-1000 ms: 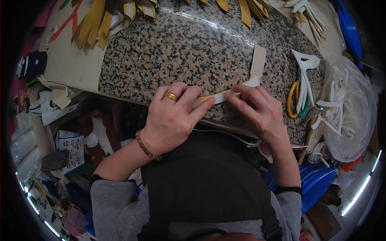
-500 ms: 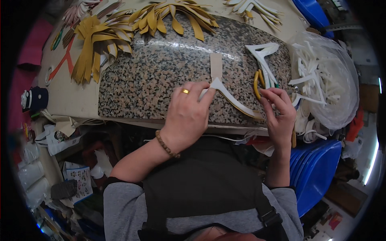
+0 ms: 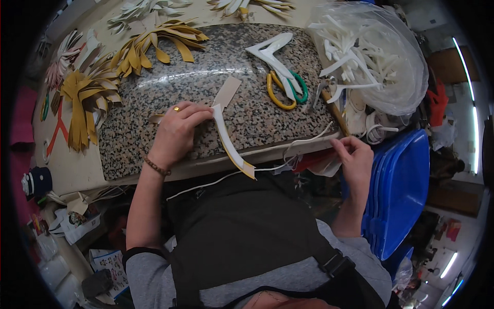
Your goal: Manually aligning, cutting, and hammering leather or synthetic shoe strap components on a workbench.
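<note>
The left hand [image 3: 177, 133] holds the upper end of a curved white strip [image 3: 225, 136] with a yellow border, its fingers closed narrowly at that end. The strip lies across the near part of a granite slab [image 3: 170, 105], its lower end reaching past the near edge. A flat beige strip [image 3: 227, 91] lies on the slab, just beside the held end. The right hand [image 3: 354, 157] is near the slab's near right corner, thumb and fingers drawn close together; I cannot tell whether anything is between them.

By the slab's right edge, toward the far corner, sits a clear plastic bag [image 3: 409, 92] filled with loose white strips [image 3: 383, 63]. Some forked white pieces lie along its left side, though the clear film makes it hard to tell which are inside. Near the slab's far right corner, more forked white pieces [image 3: 275, 55] lie across scissors with a yellow handle loop [image 3: 270, 92] and a green one [image 3: 305, 92]. Nested blue plastic containers [image 3: 404, 190] stand below the near right corner; their interiors are not clear.
</note>
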`<state>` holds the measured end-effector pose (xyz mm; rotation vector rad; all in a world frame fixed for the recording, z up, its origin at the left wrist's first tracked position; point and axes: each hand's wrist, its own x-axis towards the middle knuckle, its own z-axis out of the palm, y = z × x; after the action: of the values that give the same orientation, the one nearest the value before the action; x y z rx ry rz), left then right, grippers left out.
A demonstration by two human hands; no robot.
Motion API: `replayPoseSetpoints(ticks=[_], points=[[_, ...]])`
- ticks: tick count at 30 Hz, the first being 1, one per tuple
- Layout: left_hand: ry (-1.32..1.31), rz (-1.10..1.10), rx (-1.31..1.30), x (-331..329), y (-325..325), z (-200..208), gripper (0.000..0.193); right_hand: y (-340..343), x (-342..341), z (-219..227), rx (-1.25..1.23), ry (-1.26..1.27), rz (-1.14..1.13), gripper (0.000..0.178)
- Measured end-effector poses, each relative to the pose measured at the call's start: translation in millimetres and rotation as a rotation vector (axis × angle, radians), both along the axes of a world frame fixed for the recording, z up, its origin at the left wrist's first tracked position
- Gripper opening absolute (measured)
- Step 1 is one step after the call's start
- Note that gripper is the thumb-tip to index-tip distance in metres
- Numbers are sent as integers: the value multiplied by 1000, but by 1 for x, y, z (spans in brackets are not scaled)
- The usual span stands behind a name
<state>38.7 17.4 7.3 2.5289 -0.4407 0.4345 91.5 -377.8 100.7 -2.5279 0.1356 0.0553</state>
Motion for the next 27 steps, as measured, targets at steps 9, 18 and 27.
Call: replayPoseSetpoints(ticks=[9,18,27], points=[[8,320,-44,4,-55,5,25,20,-5,-87,358,-306,130,13],[49,109,-129,-25,-29,-2,32,41,3,24,926,-106,284,15],[9,176,-98,-37,-43,7,27,120,26,-39,762,212,444,11]])
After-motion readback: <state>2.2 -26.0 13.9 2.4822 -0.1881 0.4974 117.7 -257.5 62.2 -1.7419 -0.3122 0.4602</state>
